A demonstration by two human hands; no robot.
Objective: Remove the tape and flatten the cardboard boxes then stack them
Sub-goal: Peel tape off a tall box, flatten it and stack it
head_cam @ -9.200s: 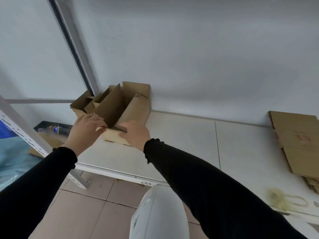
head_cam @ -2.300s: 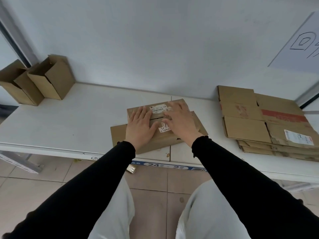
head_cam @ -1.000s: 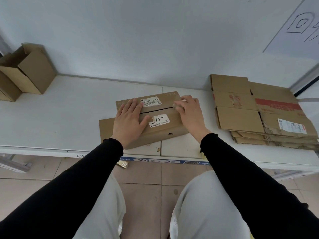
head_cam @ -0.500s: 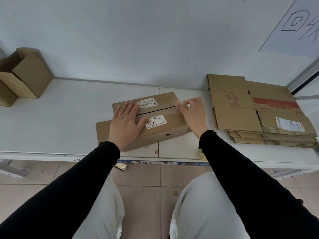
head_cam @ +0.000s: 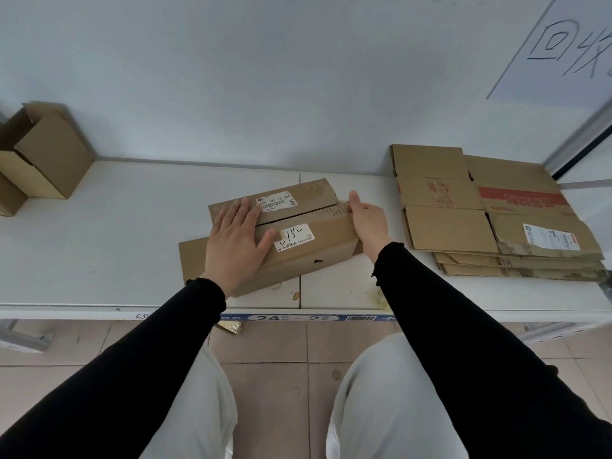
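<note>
While left fingers (head_cam: 243, 210) press flat box (head_cam: 298, 246) | right fingers (head_cam: 353, 197) pinch tape (head_cam: 341, 209) | white table (head_cam: 116, 226)

Left hand (head_cam: 236, 241) flat on flattened box (head_cam: 298, 240); right hand (head_cam: 367, 220) pinching tape (head_cam: 342, 207) at box edge; flat stack (head_cam: 490, 213) right

My left hand (head_cam: 235, 241) lies flat on the box (head_cam: 275, 236) at mid-shelf, and my right hand (head_cam: 367, 217) is at its right end, so both sit in the middle of the shelf (head_cam: 132, 226). To my left, bare shelf runs from the box to the open boxes (head_cam: 43, 154) in the far left corner; a hand could sweep there freely. To my right, only a narrow strip of shelf separates my right hand from the flat stack (head_cam: 496, 213), which blocks that side. The wall (head_cam: 265, 77) closes off the back just behind the box.
</note>
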